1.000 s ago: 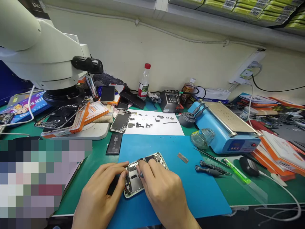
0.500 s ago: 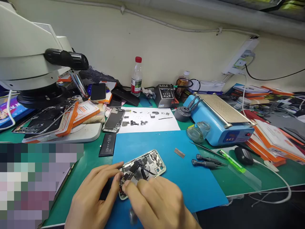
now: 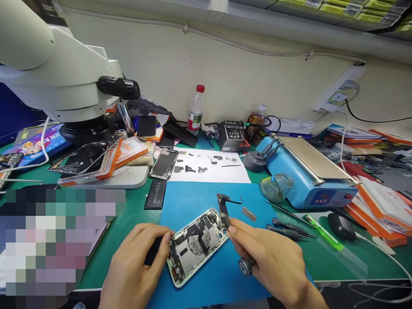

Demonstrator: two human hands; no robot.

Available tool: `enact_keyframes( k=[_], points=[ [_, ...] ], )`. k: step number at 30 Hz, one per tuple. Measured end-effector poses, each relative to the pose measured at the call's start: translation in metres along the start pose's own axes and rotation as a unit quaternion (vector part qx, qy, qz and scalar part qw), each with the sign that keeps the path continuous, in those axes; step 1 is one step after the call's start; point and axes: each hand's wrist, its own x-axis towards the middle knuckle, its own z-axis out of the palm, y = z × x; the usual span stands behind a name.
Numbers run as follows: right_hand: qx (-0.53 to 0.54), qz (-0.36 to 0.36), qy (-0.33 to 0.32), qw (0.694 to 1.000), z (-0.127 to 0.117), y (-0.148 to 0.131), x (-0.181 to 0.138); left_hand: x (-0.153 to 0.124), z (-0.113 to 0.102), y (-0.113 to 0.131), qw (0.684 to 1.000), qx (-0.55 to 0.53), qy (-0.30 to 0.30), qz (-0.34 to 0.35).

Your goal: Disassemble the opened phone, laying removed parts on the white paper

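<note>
My left hand [image 3: 138, 262] grips the lower left edge of an opened phone housing [image 3: 183, 253], thumb and fingers closed on its frame. The housing lies tilted on a blue mat [image 3: 199, 197], its silvery round coil and dark flex cables showing. Above its top right corner, my right hand [image 3: 273, 257] pinches a phone logic board [image 3: 223, 210] between thumb and fingertips. A thin black cable sticks out from the board. Tucked in the same hand is a screwdriver [image 3: 246, 266], of which only the round end shows.
Small phone parts lie on white paper [image 3: 219, 171], beside a screen [image 3: 163, 163] and a battery [image 3: 156, 194]. To the right are a glass jar [image 3: 277, 186], screwdrivers [image 3: 286, 231], tweezers and a blue heating plate [image 3: 309, 171]. A microscope [image 3: 86, 90] overhangs the left side.
The logic board has come out of the housing and up to the right in my right hand. My left hand still holds the housing. The camera view has shifted a little.
</note>
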Motion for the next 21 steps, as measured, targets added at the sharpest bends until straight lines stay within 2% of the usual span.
enact_keyframes(
  k=[5, 9, 15, 21],
  points=[
    [0.029, -0.042, 0.025, 0.998, 0.016, 0.004, 0.04, 0.002, 0.0, 0.001, 1.0, -0.003, -0.001, -0.001],
    [0.007, -0.078, 0.026, 0.997, 0.027, 0.021, 0.066, 0.003, 0.0, 0.0, 1.0, -0.002, -0.004, 0.005],
    [-0.039, -0.057, -0.013, 0.998, 0.032, 0.057, 0.07, 0.0, 0.006, 0.005, 0.999, -0.022, 0.011, -0.027],
    [-0.089, -0.03, -0.047, 0.994, 0.041, 0.077, 0.07, -0.002, 0.009, 0.006, 0.999, -0.037, 0.016, -0.033]
  ],
)
